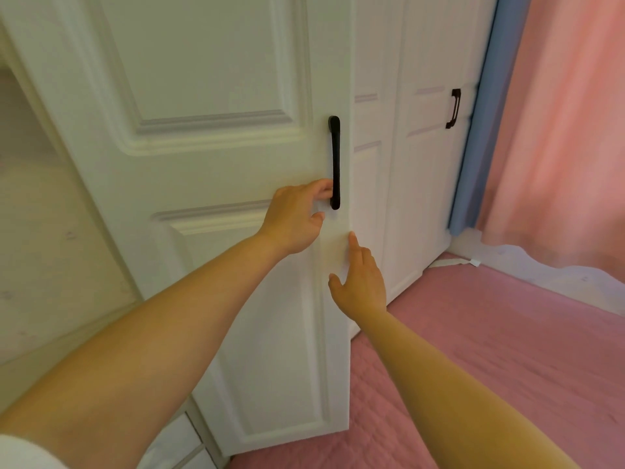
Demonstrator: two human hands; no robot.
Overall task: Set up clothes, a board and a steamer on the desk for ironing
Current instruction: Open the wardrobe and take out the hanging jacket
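Fingers (323,189) of the left hand (294,220) curl behind the black handle (334,162) of the white wardrobe door (209,79), arm outstretched; the right hand (360,282) presses straight fingers against the door's edge.

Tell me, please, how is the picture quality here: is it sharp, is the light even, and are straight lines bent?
In the head view the light is soft and even, without glare or hard shadows; the whole frame is slightly soft, so the left hand at the black handle and the right hand lack fine detail; the wide lens makes the wardrobe door lean and its panel lines curve.
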